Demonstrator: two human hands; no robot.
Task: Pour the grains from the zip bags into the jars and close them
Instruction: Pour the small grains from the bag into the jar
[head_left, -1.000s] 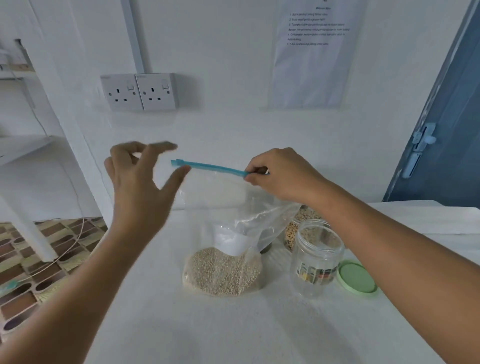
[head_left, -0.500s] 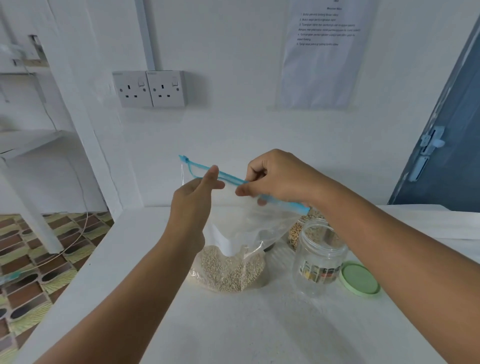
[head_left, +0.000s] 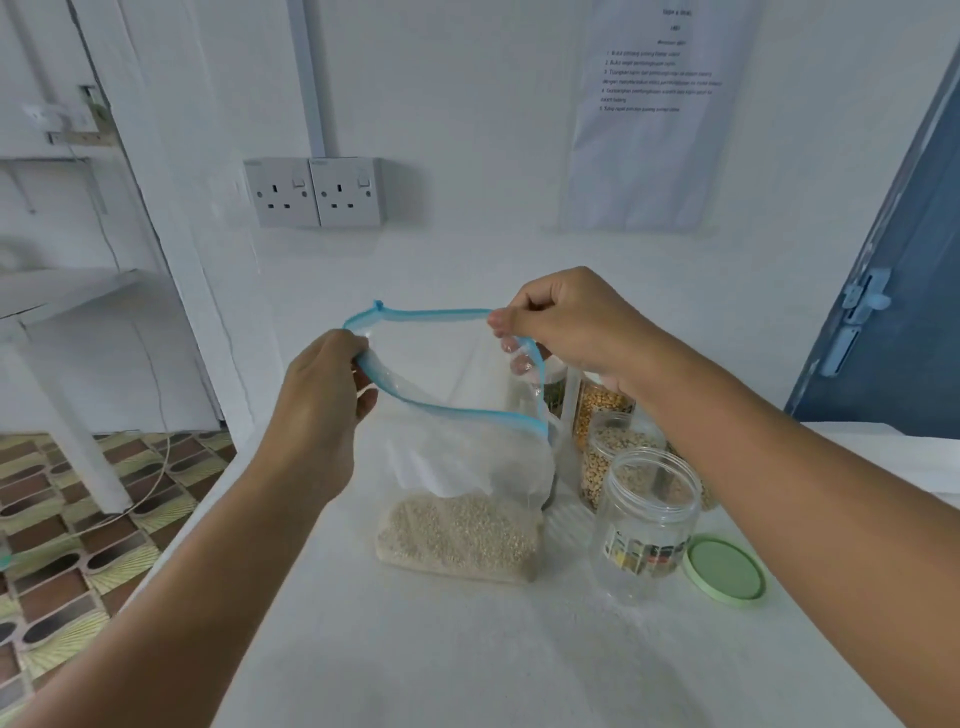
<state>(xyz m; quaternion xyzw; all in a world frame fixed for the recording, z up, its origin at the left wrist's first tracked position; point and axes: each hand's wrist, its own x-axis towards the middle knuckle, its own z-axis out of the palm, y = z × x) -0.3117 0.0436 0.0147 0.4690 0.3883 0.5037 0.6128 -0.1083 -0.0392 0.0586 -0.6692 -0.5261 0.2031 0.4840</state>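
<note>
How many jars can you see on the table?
3 at least: the empty jar beside the green lid, two filled jars behind it; the bag may hide more.

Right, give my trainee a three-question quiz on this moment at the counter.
1. True or false: the zip bag is open at the top.
2. Where is the green lid? A) on the empty jar B) on the counter beside it C) in the right hand
3. Fill in: the left hand pinches the bag's blue ____.

Key: 1 true; 2 B; 3 rim.
</note>
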